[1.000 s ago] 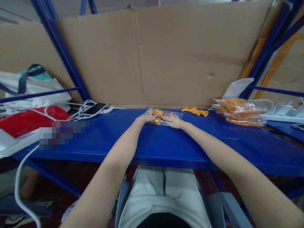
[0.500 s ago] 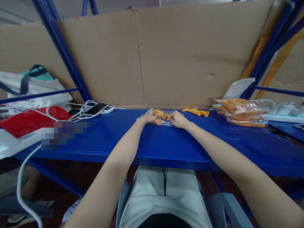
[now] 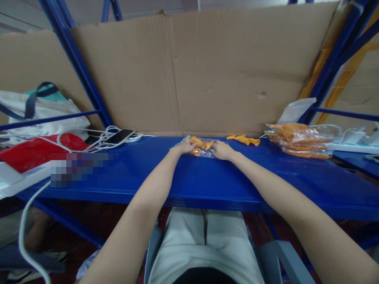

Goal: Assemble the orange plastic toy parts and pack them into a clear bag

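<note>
A clear plastic bag (image 3: pixel 204 154) lies flat on the blue table, with several orange plastic pieces (image 3: pixel 199 142) in it; they look like small flared tubes. My left hand (image 3: pixel 186 147) is closed on the bag's left end, thumb towards the pieces. At the right end, my right hand (image 3: pixel 222 150) has its fingers curled on the bag's edge, close to one orange piece. The fingertips of both hands are partly hidden. Just beyond my right hand, a few loose orange pieces (image 3: pixel 243 139) lie in a row.
Filled bags of orange pieces (image 3: pixel 299 140) are stacked at the right, beside a white power strip (image 3: pixel 355 148). On the left are a phone (image 3: pixel 120 136), coiled white cables (image 3: pixel 111 132), a red bag (image 3: pixel 50 150) and a cloth tote (image 3: pixel 44 112). Cardboard (image 3: pixel 222 71) walls the back.
My right hand has shifted slightly off the orange piece beside it, which now shows more fully. My left hand stays at the bag's left end.
</note>
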A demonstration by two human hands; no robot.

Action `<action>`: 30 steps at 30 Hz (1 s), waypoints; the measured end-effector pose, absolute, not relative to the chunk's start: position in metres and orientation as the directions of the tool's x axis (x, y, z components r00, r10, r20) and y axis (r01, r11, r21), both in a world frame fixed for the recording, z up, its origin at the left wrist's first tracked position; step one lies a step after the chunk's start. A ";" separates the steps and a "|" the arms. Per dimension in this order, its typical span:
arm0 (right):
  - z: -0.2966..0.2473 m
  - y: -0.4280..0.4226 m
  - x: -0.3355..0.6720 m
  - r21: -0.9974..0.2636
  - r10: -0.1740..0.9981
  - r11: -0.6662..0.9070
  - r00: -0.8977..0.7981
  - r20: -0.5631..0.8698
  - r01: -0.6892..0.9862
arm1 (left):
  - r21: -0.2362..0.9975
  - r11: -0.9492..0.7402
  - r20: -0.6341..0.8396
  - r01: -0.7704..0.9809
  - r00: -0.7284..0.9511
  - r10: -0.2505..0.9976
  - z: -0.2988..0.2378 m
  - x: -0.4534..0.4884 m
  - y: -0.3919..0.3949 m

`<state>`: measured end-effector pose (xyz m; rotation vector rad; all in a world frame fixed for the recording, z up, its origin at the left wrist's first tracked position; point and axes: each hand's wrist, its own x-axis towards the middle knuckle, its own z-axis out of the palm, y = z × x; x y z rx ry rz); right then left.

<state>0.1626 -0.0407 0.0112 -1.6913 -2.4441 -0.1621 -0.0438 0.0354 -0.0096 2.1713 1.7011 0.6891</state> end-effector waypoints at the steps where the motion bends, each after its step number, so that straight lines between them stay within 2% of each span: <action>1: 0.012 -0.042 0.162 -0.007 0.922 0.344 -0.336 0.190 0.939 | 0.517 -0.238 0.162 0.822 0.179 0.970 -0.010 -0.044 0.037; 7: 0.015 -0.045 0.160 -0.003 0.934 0.322 -0.317 0.166 0.947 | 0.514 -0.230 0.141 0.826 0.183 0.973 -0.011 -0.044 0.038; 15: 0.012 -0.046 0.159 -0.002 0.920 0.328 -0.319 0.227 0.945 | 0.468 -0.212 0.140 0.858 0.165 0.976 -0.007 -0.045 0.034; 20: 0.012 -0.046 0.160 0.040 0.915 0.344 -0.345 0.209 0.938 | 0.500 -0.208 0.127 0.841 0.167 0.978 -0.007 -0.043 0.032; 25: 0.014 -0.045 0.160 0.031 0.916 0.354 -0.353 0.189 0.935 | 0.487 -0.192 0.129 0.852 0.147 0.981 -0.006 -0.045 0.033; 30: 0.016 -0.049 0.159 0.026 0.916 0.338 -0.336 0.218 0.941 | 0.461 -0.246 0.145 0.853 0.201 0.969 -0.007 -0.046 0.035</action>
